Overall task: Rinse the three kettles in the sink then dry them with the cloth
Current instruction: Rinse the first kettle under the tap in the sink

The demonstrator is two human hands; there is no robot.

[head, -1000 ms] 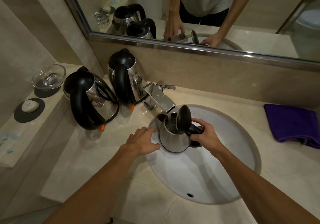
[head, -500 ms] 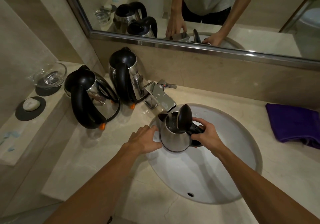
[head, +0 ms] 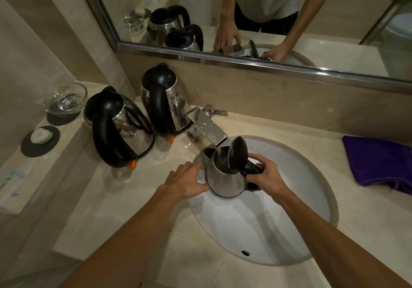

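Observation:
A small steel kettle (head: 225,177) with its black lid flipped up is held upright over the left part of the white sink (head: 289,221), just under the chrome faucet (head: 206,126). My right hand (head: 265,174) grips its black handle. My left hand (head: 187,180) rests flat against the kettle's left side, fingers spread. Two more steel kettles with black handles stand on the counter to the left, one (head: 118,127) nearer me and one (head: 161,100) by the wall. A purple cloth (head: 379,160) lies folded on the counter at the right.
A mirror runs along the back wall above the counter (head: 124,198). On the raised ledge at the left sit a glass dish (head: 64,99) and a soap bar (head: 41,136) on dark coasters. The sink's drain hole (head: 245,252) is near the front rim.
The kettle and both hands stay nearly where they were under the faucet. Only the camera view has shifted slightly.

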